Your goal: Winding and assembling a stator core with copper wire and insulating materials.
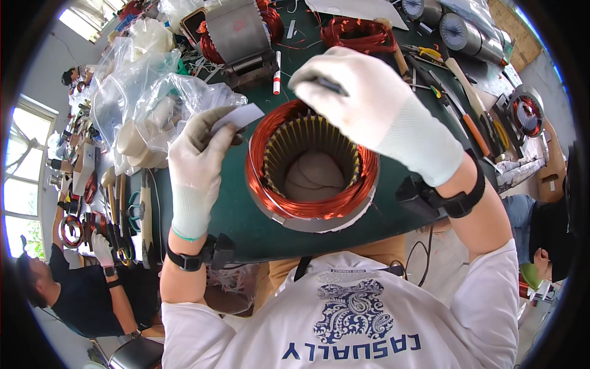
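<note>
Worktop (396,220): dark green, its near edge running just in front of the seated person; crowded toward its far edge and both sides.

Clear plastic bags (138,86): heaped along the worktop's left side, crumpled, pale contents partly showing through.

Stator (313,210): ring-shaped, near the middle of the worktop's near edge, bore facing up. Red-copper winding runs around the top; yellowish slot liners line the bore. Both hands are close by it.

Grey wound core (239,31): toward the far edge, left of centre, lying on its side, copper-red wire bulging from both ends.

Metal cylinders (467,37): toward the far right corner, ribbed ends visible.

Right hand (365,101): white-gloved, above the stator's far right rim. Fingers bent and close together; a dark patch shows among them. Cannot tell whether it is a held object or shadow, nor whether the hand touches the winding.

Loose coil bundle (356,34): copper-red, near the far edge, beyond the right hand.

Left hand (198,157): white-gloved, left of the stator, fingertips greyed. Thumb and fingers closed in a pinch.

Hand tools (476,135): along the right side, wooden and orange handles among them.

Marker (277,72): white and red, between core and stator.

White slip (239,117): caught in the left-hand pinch, free end toward the stator.
</note>
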`<control>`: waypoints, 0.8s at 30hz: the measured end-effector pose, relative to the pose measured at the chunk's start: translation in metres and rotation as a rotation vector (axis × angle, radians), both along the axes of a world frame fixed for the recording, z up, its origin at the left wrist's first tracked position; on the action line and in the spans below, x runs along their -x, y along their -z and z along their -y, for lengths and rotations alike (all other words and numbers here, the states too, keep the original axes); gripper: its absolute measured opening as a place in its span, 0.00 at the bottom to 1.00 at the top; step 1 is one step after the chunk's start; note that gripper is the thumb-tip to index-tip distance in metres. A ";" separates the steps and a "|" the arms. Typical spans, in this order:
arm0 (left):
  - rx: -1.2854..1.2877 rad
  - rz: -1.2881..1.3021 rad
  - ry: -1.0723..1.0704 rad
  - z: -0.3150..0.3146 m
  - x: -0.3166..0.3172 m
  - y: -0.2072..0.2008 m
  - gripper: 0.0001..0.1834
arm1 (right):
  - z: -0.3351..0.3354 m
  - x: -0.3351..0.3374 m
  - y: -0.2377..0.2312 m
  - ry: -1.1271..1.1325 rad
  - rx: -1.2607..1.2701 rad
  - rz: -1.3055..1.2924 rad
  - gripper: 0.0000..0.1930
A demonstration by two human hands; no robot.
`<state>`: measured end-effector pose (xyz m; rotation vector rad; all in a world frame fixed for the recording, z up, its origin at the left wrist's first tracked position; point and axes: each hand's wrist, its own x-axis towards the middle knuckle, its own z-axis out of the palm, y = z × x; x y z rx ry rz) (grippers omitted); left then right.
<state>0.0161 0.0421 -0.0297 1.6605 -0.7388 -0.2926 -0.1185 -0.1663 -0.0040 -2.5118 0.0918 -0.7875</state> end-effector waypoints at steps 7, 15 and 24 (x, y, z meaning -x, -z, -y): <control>-0.158 0.124 -0.071 -0.013 0.000 -0.007 0.12 | -0.001 -0.008 0.014 -0.122 -0.069 -0.055 0.09; -0.161 0.113 -0.119 -0.022 0.002 0.002 0.13 | -0.029 -0.034 -0.018 -0.293 0.835 -0.153 0.08; -0.177 0.072 -0.188 -0.039 -0.005 0.012 0.13 | -0.033 -0.056 -0.017 -0.568 1.049 -0.034 0.07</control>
